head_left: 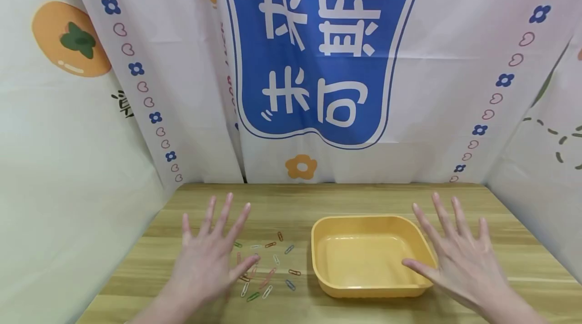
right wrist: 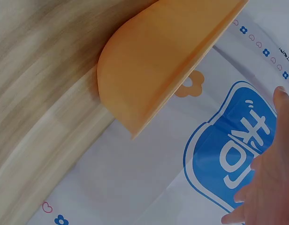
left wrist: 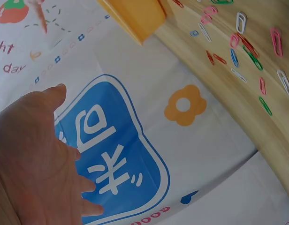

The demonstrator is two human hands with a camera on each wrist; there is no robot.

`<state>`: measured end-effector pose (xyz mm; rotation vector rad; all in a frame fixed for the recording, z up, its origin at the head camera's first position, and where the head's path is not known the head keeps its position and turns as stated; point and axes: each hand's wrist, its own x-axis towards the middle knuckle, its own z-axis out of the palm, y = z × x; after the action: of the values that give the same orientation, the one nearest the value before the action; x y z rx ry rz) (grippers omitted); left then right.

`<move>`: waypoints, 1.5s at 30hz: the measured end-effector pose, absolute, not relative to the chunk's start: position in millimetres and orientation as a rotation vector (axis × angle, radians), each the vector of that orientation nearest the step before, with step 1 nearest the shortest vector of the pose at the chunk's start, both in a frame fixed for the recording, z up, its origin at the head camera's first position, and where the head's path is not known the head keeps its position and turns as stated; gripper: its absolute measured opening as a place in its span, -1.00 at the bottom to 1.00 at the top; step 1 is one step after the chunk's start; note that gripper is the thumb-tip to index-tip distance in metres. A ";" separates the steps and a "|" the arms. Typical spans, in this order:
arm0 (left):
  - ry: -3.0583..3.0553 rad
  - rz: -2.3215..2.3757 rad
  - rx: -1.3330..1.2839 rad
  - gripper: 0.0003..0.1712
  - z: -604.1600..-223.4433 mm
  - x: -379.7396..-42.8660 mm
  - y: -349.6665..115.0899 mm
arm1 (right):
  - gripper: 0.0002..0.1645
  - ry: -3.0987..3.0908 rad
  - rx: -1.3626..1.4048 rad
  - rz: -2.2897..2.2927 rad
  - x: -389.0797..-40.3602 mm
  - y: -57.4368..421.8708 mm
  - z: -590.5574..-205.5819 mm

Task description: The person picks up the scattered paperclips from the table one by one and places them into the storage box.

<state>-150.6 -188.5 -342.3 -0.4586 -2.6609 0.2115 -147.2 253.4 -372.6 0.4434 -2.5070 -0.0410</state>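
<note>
Several colored paper clips (head_left: 268,276) lie scattered on the wooden table, left of a yellow plastic tub (head_left: 364,291). My left hand (head_left: 210,258) is held with fingers spread beside the clips, its thumb overlapping some of them in the head view. My right hand (head_left: 461,258) has its fingers spread too, by the tub's right side, and its thumb overlaps the tub's wall. Neither hand holds anything. The left wrist view shows the left palm (left wrist: 34,145) with extended fingers. At the right edge of the right wrist view appears the right hand (right wrist: 271,173).
The wooden tabletop (head_left: 273,200) ends at the back against a hanging white cloth (head_left: 432,127) with a blue printed panel. More printed cloth (head_left: 68,162) hangs along the left side, and another sheet (head_left: 545,187) bounds the right.
</note>
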 end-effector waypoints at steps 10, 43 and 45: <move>-2.683 0.208 -0.441 0.03 -350.8 -157.4 -191.3 | 0.28 -2.559 0.420 0.003 -151.7 258.7 -372.7; -2.784 -0.194 -0.620 0.12 -413.6 -172.1 -252.4 | -0.16 -2.621 0.828 1.449 -174.4 304.0 -441.4; -2.786 -0.245 -0.664 0.11 -414.1 -174.9 -255.9 | -0.15 -2.588 0.861 1.436 -173.8 303.4 -446.9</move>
<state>-174.9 -255.9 -414.1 -0.6638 -2.7865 -0.2455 -173.8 303.4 -446.9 0.8610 -2.5883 1.4364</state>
